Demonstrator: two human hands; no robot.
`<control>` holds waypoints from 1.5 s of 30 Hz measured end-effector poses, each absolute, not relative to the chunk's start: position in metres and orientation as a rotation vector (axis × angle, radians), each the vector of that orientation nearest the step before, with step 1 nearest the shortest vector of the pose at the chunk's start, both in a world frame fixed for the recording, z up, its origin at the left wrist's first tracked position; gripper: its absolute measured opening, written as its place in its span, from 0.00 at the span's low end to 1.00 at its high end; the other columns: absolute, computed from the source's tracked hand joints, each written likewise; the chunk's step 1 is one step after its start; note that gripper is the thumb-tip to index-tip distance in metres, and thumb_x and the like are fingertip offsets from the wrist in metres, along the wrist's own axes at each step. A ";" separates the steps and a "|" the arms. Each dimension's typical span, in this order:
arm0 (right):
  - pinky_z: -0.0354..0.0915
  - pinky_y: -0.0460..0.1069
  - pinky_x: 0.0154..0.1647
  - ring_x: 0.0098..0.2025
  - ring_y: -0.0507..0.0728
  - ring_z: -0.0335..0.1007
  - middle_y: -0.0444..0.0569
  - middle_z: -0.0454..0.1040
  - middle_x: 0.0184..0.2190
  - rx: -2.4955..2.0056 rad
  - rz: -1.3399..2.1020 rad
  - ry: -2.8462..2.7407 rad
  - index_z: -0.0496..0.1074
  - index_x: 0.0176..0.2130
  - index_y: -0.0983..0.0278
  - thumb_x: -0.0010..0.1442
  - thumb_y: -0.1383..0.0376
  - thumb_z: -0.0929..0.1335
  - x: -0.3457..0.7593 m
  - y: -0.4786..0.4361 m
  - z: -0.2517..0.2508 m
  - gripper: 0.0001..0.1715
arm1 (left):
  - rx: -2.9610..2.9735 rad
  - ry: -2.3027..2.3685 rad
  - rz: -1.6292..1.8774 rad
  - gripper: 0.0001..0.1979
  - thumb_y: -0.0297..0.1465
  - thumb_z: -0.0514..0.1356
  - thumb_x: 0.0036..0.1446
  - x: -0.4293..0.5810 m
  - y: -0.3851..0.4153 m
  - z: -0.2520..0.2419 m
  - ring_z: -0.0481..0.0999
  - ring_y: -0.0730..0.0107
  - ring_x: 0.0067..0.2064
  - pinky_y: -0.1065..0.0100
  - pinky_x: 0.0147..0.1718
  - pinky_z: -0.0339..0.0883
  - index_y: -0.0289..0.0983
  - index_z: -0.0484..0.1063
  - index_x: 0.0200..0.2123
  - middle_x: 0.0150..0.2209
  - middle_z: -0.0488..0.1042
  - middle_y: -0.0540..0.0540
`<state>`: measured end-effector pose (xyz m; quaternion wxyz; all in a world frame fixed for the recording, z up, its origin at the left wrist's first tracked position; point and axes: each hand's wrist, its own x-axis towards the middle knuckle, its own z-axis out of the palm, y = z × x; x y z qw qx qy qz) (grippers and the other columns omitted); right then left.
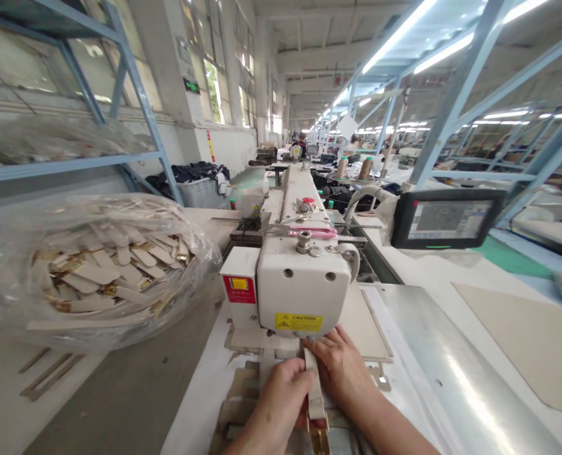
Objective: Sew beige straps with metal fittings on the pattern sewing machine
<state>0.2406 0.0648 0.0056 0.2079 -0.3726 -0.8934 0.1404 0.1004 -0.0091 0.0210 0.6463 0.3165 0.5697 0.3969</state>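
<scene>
My left hand [281, 395] is closed round a narrow beige strap [313, 385] with a gold metal buckle at its near end [319, 437]. The strap's far end points under the head of a white sewing machine [300, 281]. Beside it, my right hand [340, 366] lies on the strap's right side with its fingers pressed against it, just below the machine's yellow caution label [298, 321]. A beige template plate [357, 319] sits under the machine head.
A clear plastic bag [91, 272] full of several beige straps with gold buckles lies at the left. Pink-handled scissors [309, 232] rest on top of the machine. A control screen [446, 219] stands at the right, with a cardboard sheet [527, 338] beyond the metal table surface [432, 354].
</scene>
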 end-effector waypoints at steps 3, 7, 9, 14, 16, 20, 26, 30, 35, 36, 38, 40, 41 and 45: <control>0.44 0.63 0.71 0.60 0.62 0.63 0.48 0.77 0.50 -1.087 0.280 -2.520 0.75 0.48 0.60 0.66 0.75 0.64 0.238 0.059 0.009 0.17 | 1.209 1.554 0.821 0.08 0.35 0.55 0.60 0.089 -0.018 0.020 0.78 0.57 0.34 0.59 0.36 0.75 0.38 0.70 0.38 0.31 0.75 0.45; 0.37 0.64 0.74 0.64 0.62 0.57 0.52 0.75 0.51 -1.053 0.234 -2.569 0.71 0.52 0.65 0.59 0.78 0.61 0.240 0.053 0.012 0.24 | 2.008 1.920 0.668 0.23 0.18 0.45 0.59 0.070 -0.020 0.023 0.73 0.49 0.59 0.48 0.60 0.67 0.34 0.72 0.52 0.54 0.76 0.36; 0.33 0.66 0.74 0.66 0.63 0.54 0.52 0.74 0.54 -1.052 0.237 -2.600 0.69 0.55 0.66 0.59 0.76 0.62 0.243 0.051 0.011 0.25 | 2.167 2.018 0.524 0.28 0.16 0.47 0.57 0.064 -0.014 0.021 0.66 0.48 0.66 0.46 0.65 0.62 0.30 0.68 0.59 0.61 0.71 0.34; 0.31 0.69 0.74 0.70 0.67 0.47 0.47 0.69 0.62 -1.088 0.226 -2.637 0.69 0.58 0.63 0.64 0.72 0.62 0.250 0.050 0.010 0.24 | 2.412 1.982 0.313 0.29 0.25 0.56 0.61 0.057 -0.009 0.006 0.65 0.46 0.67 0.44 0.65 0.63 0.32 0.63 0.66 0.67 0.65 0.34; 0.32 0.70 0.73 0.70 0.68 0.47 0.47 0.68 0.63 -1.102 0.181 -2.648 0.70 0.58 0.61 0.64 0.71 0.63 0.250 0.050 0.011 0.24 | 2.483 1.979 0.273 0.28 0.26 0.56 0.62 0.058 -0.013 0.001 0.66 0.45 0.67 0.43 0.64 0.66 0.32 0.65 0.66 0.66 0.66 0.34; 0.37 0.71 0.73 0.68 0.69 0.52 0.51 0.69 0.60 -1.177 0.035 -2.628 0.73 0.56 0.58 0.62 0.71 0.66 0.247 0.047 0.014 0.24 | 2.481 2.094 0.249 0.24 0.26 0.55 0.64 0.066 -0.019 -0.002 0.70 0.46 0.64 0.45 0.62 0.69 0.27 0.68 0.62 0.63 0.69 0.30; 0.42 0.71 0.72 0.58 0.66 0.62 0.52 0.71 0.48 -1.234 -0.003 -2.599 0.75 0.52 0.55 0.63 0.70 0.69 0.245 0.045 0.018 0.18 | 2.435 2.165 0.294 0.23 0.25 0.56 0.62 0.072 -0.017 -0.005 0.71 0.44 0.63 0.44 0.61 0.69 0.25 0.69 0.60 0.61 0.71 0.28; 0.41 0.71 0.72 0.58 0.66 0.62 0.52 0.71 0.48 -1.229 0.008 -2.601 0.75 0.52 0.56 0.63 0.71 0.68 0.244 0.046 0.018 0.19 | 2.330 2.165 0.405 0.24 0.26 0.56 0.65 0.073 -0.013 0.000 0.71 0.47 0.62 0.46 0.61 0.69 0.27 0.66 0.63 0.61 0.71 0.30; 0.40 0.70 0.72 0.59 0.66 0.61 0.52 0.71 0.49 -1.239 0.063 -2.590 0.75 0.52 0.56 0.65 0.69 0.68 0.244 0.046 0.019 0.16 | 2.279 2.126 0.429 0.23 0.25 0.57 0.65 0.073 -0.007 0.009 0.71 0.47 0.60 0.42 0.60 0.68 0.39 0.68 0.63 0.59 0.71 0.38; 0.40 0.70 0.72 0.58 0.66 0.61 0.52 0.71 0.49 -1.245 0.063 -2.596 0.75 0.52 0.56 0.65 0.69 0.68 0.244 0.046 0.020 0.17 | 2.291 2.104 0.437 0.24 0.25 0.57 0.65 0.072 -0.008 0.010 0.71 0.46 0.59 0.41 0.60 0.68 0.40 0.68 0.63 0.59 0.71 0.38; 0.40 0.71 0.72 0.58 0.66 0.62 0.52 0.70 0.49 -1.262 0.064 -2.608 0.75 0.53 0.56 0.65 0.69 0.68 0.245 0.045 0.020 0.18 | 2.311 2.061 0.465 0.24 0.25 0.58 0.65 0.070 -0.009 0.009 0.70 0.46 0.60 0.40 0.59 0.68 0.40 0.68 0.64 0.58 0.71 0.39; 0.41 0.71 0.72 0.58 0.66 0.62 0.52 0.70 0.49 -1.277 0.069 -2.616 0.74 0.54 0.55 0.65 0.69 0.68 0.246 0.045 0.021 0.19 | 2.318 2.042 0.490 0.25 0.24 0.59 0.64 0.068 -0.011 0.007 0.69 0.47 0.60 0.41 0.60 0.68 0.39 0.68 0.64 0.58 0.71 0.39; 0.41 0.71 0.72 0.58 0.66 0.62 0.52 0.70 0.49 -1.283 0.068 -2.615 0.74 0.54 0.55 0.65 0.68 0.68 0.246 0.045 0.021 0.18 | 2.320 2.040 0.495 0.25 0.24 0.59 0.63 0.068 -0.012 0.006 0.69 0.47 0.60 0.40 0.61 0.67 0.39 0.68 0.63 0.58 0.71 0.39; 0.42 0.71 0.71 0.57 0.65 0.62 0.51 0.70 0.48 -1.284 0.093 -2.621 0.75 0.52 0.54 0.66 0.67 0.68 0.245 0.042 0.023 0.15 | 2.297 2.047 0.451 0.26 0.23 0.58 0.63 0.067 -0.018 0.004 0.68 0.48 0.60 0.40 0.63 0.64 0.40 0.68 0.64 0.59 0.71 0.40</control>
